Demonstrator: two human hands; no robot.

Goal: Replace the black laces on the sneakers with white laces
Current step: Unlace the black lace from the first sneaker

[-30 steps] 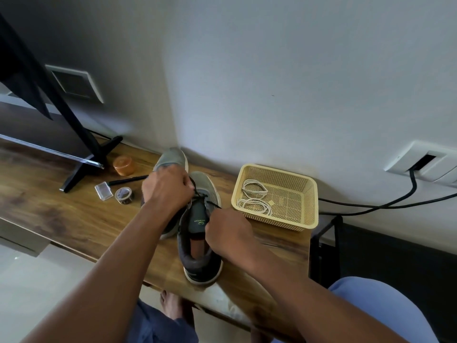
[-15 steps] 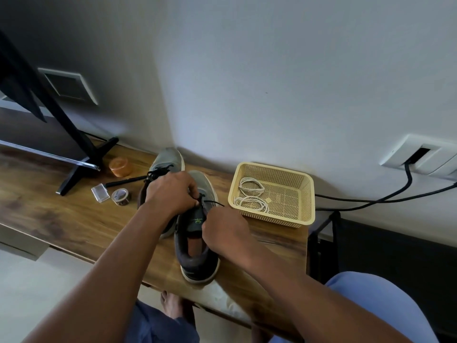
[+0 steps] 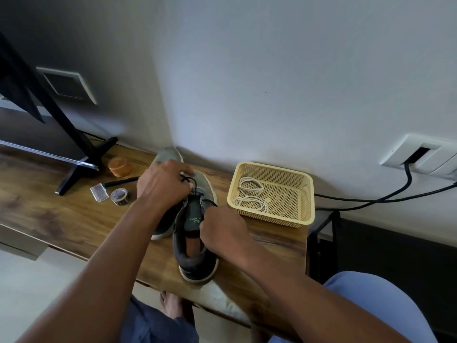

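Trouble, as we judged it, lay in the black lace [image 3: 188,180] itself. Our left hand [image 3: 163,185] had its fingers curled over the lace area of the near sneaker [image 3: 197,243], pinching a knotted bit of lace, while our right hand [image 3: 222,230] was closed beside the tongue with a strand running out from it; how tightly the fingertips gripped we could not tell. A hard pull against a snagged knot could have dragged the shoe along the wooden table [image 3: 61,214] or toward its near edge, which the heel sat close to. The second sneaker [image 3: 168,154] lay just behind. The white laces [image 3: 249,194] waited coiled in the yellow basket [image 3: 306,216] to the right, untouched.
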